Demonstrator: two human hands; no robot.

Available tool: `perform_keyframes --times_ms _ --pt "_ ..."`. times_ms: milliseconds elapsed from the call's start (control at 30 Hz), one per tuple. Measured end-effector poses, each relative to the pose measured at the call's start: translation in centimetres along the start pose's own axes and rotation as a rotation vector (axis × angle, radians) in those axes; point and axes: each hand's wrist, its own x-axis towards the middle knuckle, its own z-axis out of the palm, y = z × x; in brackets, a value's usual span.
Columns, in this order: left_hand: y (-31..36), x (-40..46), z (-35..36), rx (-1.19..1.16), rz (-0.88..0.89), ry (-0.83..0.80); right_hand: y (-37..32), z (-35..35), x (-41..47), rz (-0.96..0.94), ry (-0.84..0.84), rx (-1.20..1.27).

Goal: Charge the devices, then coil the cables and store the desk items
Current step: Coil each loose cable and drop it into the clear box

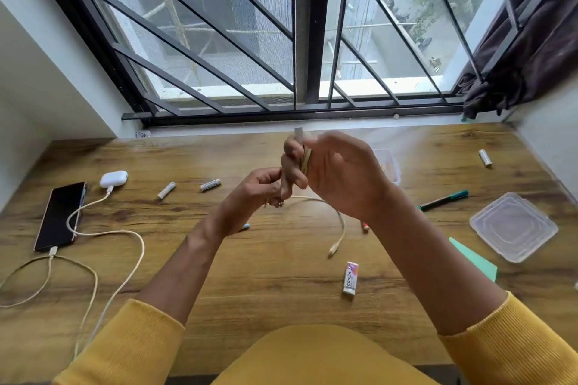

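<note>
Right hand (331,172) grips loops of the cream braided cable (339,222) above mid-desk (its plug end trails on the wooden desk (281,275)); left hand (259,191) pinches the strand beside it. Black phone (61,216) lies charging near the left edge.

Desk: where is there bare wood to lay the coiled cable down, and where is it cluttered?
Bare wood lies near the front edge of the desk, between the looping charger cable and the eraser. Another patch sits at back left, behind the batteries. The right side is crowded: lid, marker, green card.
</note>
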Motion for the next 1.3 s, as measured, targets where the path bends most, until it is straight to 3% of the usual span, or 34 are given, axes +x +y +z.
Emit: perform_keyframes --times_ms 167,433,600,733,800,900,1067,1300 --pt "1.4 0.8 -0.9 0.123 0.017 -0.206 -0.7 0.0 -0.7 0.087 -0.127 -0.343" --pt "4.3 3.4 -1.2 0.315 0.075 -0.255 0.1 1.5 -1.5 0.421 -0.196 -0.753" --pt "5.1 3.6 -1.5 0.543 0.110 -0.153 1.3 1.5 -1.2 0.581 -0.037 -0.993" --pt "5.7 3.5 -1.2 0.699 0.204 -0.059 2.9 0.4 -0.7 0.532 0.154 -1.231" --pt "6.0 3.3 -0.9 0.733 0.274 -0.005 3.8 -0.5 -0.4 0.499 0.283 -1.191" --pt "6.4 3.1 -0.7 0.777 0.334 0.036 4.3 -1.3 -0.4 0.422 0.406 -0.942" --pt "5.9 2.8 -0.9 0.675 0.345 0.121 3.1 -1.1 -0.4 0.160 0.437 -0.562" --pt "3.3 2.0 -0.4 0.389 0.292 0.195 1.6 -1.3 0.2 -0.050 0.459 -0.186"
